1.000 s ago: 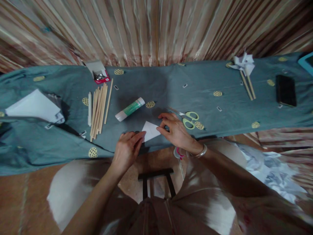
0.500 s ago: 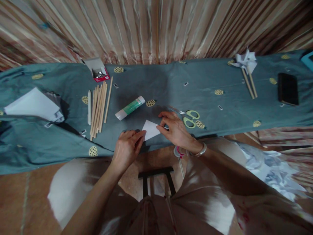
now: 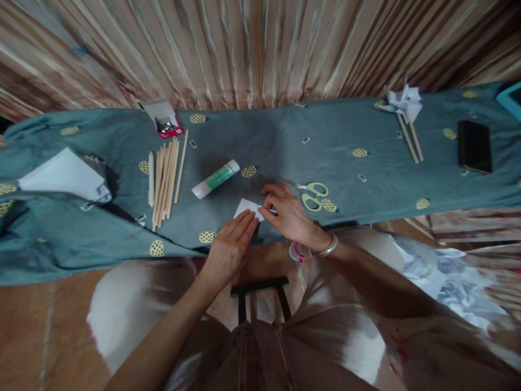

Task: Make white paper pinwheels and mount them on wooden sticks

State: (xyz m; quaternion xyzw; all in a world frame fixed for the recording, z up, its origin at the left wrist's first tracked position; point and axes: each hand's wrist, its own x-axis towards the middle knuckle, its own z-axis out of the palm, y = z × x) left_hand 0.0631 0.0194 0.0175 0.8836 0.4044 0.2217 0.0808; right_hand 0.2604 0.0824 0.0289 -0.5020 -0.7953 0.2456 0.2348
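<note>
A small white piece of paper (image 3: 245,206), its edges straight as if folded, lies near the front edge of the cloth-covered table. My left hand (image 3: 230,247) rests over its lower part, fingers stretched out and lying flat on it, hiding some of the sheet. At the paper's right corner, my right hand (image 3: 287,214) pinches it between thumb and forefinger. Scissors with light green handles (image 3: 313,196) lie just beyond my right hand, blades towards the left. A glue stick (image 3: 216,179) with a green label lies behind the paper.
To the left are several wooden sticks (image 3: 166,182), an open red-and-white box (image 3: 170,129) of small metal pieces and a stack of white paper (image 3: 63,176). At the right lie paper pinwheels (image 3: 402,102) on sticks and a black phone (image 3: 474,146). Curtains (image 3: 260,54) hang behind.
My left hand has moved right and from pinching the paper's left edge to lying flat across it. My right hand keeps its place at the right corner. The view has shifted slightly.
</note>
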